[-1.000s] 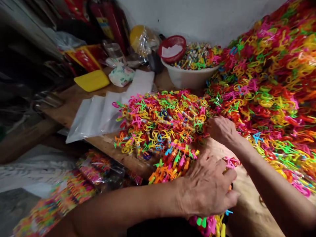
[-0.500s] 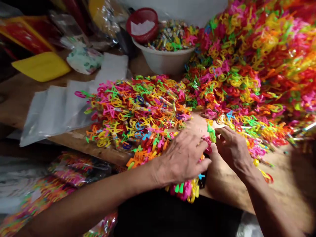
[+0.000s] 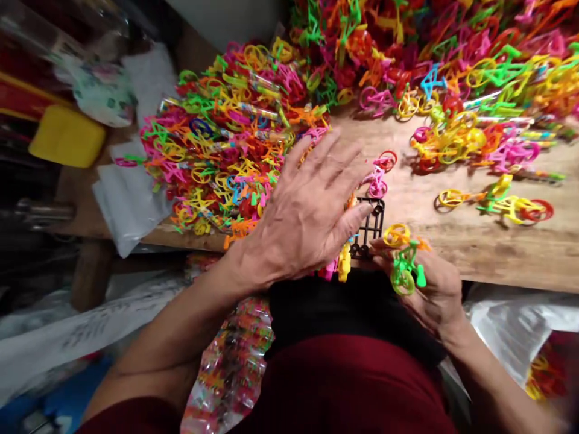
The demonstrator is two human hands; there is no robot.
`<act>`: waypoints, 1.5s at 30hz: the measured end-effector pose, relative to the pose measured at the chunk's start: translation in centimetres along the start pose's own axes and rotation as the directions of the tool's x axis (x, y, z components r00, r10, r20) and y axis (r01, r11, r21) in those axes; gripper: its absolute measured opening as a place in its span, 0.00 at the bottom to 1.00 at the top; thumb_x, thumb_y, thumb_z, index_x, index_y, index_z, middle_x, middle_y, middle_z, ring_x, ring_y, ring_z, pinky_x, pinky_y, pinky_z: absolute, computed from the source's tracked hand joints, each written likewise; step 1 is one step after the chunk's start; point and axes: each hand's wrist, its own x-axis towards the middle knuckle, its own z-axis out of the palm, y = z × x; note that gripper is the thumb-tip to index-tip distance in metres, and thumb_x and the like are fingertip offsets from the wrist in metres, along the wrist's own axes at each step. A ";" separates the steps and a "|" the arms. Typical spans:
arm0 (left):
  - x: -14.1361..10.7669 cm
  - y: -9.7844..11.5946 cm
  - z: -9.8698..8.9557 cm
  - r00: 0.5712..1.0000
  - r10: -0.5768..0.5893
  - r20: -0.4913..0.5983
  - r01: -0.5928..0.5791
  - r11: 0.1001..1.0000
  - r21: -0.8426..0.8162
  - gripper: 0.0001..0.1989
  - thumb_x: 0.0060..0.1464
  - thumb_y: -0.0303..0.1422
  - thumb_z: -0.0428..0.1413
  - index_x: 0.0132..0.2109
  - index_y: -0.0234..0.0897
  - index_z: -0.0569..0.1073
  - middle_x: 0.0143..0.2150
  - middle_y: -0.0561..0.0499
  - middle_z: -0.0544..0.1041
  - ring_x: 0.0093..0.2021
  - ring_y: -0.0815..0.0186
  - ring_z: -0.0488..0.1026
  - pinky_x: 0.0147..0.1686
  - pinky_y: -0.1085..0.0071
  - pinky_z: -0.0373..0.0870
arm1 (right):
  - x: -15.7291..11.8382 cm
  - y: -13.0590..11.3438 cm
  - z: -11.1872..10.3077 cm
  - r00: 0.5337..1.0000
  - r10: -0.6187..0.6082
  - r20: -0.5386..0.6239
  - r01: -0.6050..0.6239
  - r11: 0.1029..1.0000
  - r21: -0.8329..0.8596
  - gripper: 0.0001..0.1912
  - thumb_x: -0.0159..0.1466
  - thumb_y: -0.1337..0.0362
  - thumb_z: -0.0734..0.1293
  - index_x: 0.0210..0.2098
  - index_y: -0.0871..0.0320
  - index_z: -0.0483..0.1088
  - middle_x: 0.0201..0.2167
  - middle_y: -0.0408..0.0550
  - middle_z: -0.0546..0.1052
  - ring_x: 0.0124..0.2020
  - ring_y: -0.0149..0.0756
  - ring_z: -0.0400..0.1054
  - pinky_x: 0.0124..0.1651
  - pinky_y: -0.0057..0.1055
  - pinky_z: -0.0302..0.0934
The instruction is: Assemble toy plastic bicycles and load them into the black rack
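Note:
Fingers stretched out, my left hand (image 3: 312,211) lies over the near right end of a heap of small colourful plastic toy bicycles (image 3: 217,144). Its thumb rests at a black plastic grid (image 3: 373,220) near the table edge; what is under the palm is hidden. My right hand (image 3: 441,289) is closed on a green toy bicycle (image 3: 406,265) with a yellow wheel, just in front of the edge. A pink toy bicycle (image 3: 376,179) with a red wheel lies beyond the grid. To the right lies a yellow and green one (image 3: 502,202).
A larger heap of toy bicycles (image 3: 407,48) fills the back right of the wooden table (image 3: 452,253). Flat clear plastic bags (image 3: 136,208) and a yellow object (image 3: 67,135) lie at left. A packed plastic strip (image 3: 235,367) hangs below the edge.
The view has tipped down and come closer. My right hand has drawn back from the table toward my body with the green toy bicycle. My left hand's fingers have straightened.

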 end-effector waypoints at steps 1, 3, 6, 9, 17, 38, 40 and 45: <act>-0.3 0.3 0.0 1.000 0.015 0.012 -0.015 1.000 -0.004 0.25 0.71 0.42 0.42 0.68 0.40 0.64 0.73 0.45 0.62 0.76 0.49 0.53 0.73 0.44 0.46 | -0.2 -0.1 0.5 1.000 -0.001 -0.012 0.001 1.000 0.011 0.10 0.64 0.73 0.67 0.40 0.51 0.71 0.32 0.43 0.77 0.32 0.38 0.71 0.39 0.37 0.62; -0.8 0.9 0.5 0.999 0.035 0.015 -0.035 0.999 -0.008 0.25 0.70 0.38 0.42 0.69 0.36 0.62 0.74 0.42 0.60 0.76 0.50 0.52 0.74 0.46 0.47 | -0.2 0.0 1.3 1.000 -0.005 -0.017 0.005 1.000 0.000 0.08 0.64 0.73 0.67 0.38 0.53 0.72 0.31 0.43 0.77 0.34 0.38 0.69 0.41 0.39 0.59; -1.3 1.1 1.7 0.999 0.033 0.003 -0.033 0.999 0.001 0.27 0.69 0.34 0.42 0.71 0.31 0.57 0.75 0.38 0.57 0.76 0.52 0.51 0.75 0.48 0.46 | 0.2 0.2 2.2 1.000 -0.023 0.017 0.025 0.997 -0.068 0.08 0.66 0.71 0.63 0.33 0.55 0.71 0.29 0.44 0.75 0.36 0.38 0.68 0.43 0.39 0.55; -1.4 0.8 2.5 0.999 0.032 -0.010 -0.032 0.999 -0.001 0.27 0.69 0.33 0.43 0.72 0.31 0.56 0.75 0.38 0.57 0.76 0.53 0.51 0.75 0.49 0.44 | 0.6 0.1 2.6 0.996 -0.071 0.056 0.078 0.987 -0.143 0.09 0.67 0.71 0.60 0.34 0.55 0.70 0.30 0.45 0.75 0.37 0.39 0.66 0.43 0.39 0.54; -1.8 -0.2 1.4 0.992 0.115 -0.044 -0.121 0.973 -0.195 0.26 0.67 0.33 0.44 0.69 0.38 0.62 0.76 0.44 0.56 0.78 0.55 0.46 0.75 0.47 0.45 | -0.2 -0.3 3.5 0.989 -0.128 0.077 0.142 0.966 -0.214 0.13 0.66 0.72 0.60 0.49 0.60 0.68 0.40 0.54 0.77 0.44 0.45 0.67 0.45 0.42 0.59; -1.6 0.6 1.3 0.978 0.181 0.106 -0.173 0.982 -0.080 0.16 0.54 0.45 0.58 0.43 0.38 0.78 0.74 0.44 0.60 0.77 0.38 0.40 0.72 0.35 0.35 | 0.0 -1.8 4.5 0.998 -0.042 0.047 0.056 0.935 -0.351 0.15 0.72 0.68 0.54 0.45 0.66 0.71 0.37 0.58 0.75 0.42 0.46 0.63 0.45 0.43 0.60; -1.5 0.7 1.4 0.979 0.160 0.125 -0.154 0.986 -0.059 0.16 0.53 0.44 0.58 0.42 0.36 0.77 0.74 0.42 0.59 0.77 0.37 0.39 0.73 0.36 0.33 | 0.1 -1.7 4.7 0.996 -0.081 0.025 0.084 0.908 -0.411 0.15 0.72 0.69 0.54 0.45 0.66 0.71 0.37 0.58 0.76 0.43 0.47 0.63 0.47 0.44 0.59; -1.5 0.6 1.4 0.981 0.157 0.118 -0.151 0.987 -0.054 0.30 0.53 0.41 0.56 0.62 0.37 0.68 0.75 0.44 0.57 0.78 0.41 0.39 0.74 0.37 0.34 | -0.5 -1.0 5.3 0.996 -0.090 -0.013 0.077 0.905 -0.418 0.14 0.71 0.67 0.57 0.47 0.67 0.70 0.37 0.58 0.75 0.41 0.47 0.63 0.46 0.45 0.59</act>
